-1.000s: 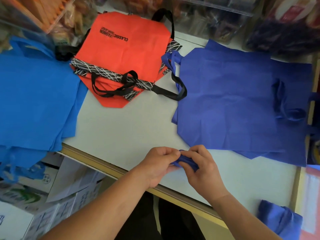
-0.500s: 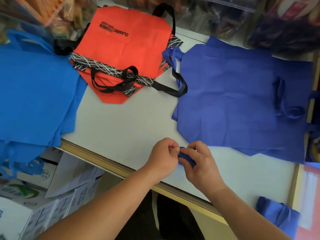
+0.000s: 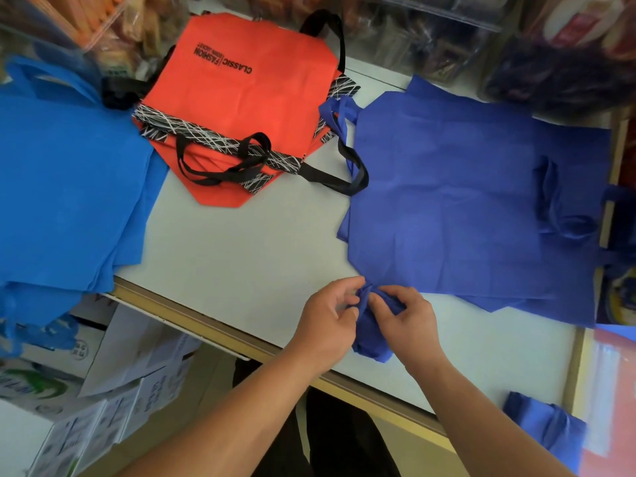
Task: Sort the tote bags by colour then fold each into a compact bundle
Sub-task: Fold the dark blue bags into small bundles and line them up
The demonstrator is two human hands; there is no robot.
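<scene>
A small dark-blue folded tote bundle (image 3: 370, 335) sits near the front edge of the white table (image 3: 241, 256). My left hand (image 3: 327, 318) pinches its upper left end, and my right hand (image 3: 407, 320) grips it from the right. Behind them lies a flat pile of dark-blue totes (image 3: 464, 208). A pile of orange totes (image 3: 254, 87) with black handles and patterned trim lies at the back centre. Bright-blue totes (image 3: 65, 187) are stacked at the left and hang over the table edge. Another dark-blue bundle (image 3: 543, 425) rests at the lower right.
Clear plastic bins with packaged goods (image 3: 430, 25) line the back of the table. Cardboard boxes (image 3: 103, 401) stand on the floor at the lower left, under the table edge. A red and white item (image 3: 616, 373) lies at the far right.
Both hands have loosened their tight grip on the bundle, so more of the dark-blue fabric now shows between and below them. The piles have not moved.
</scene>
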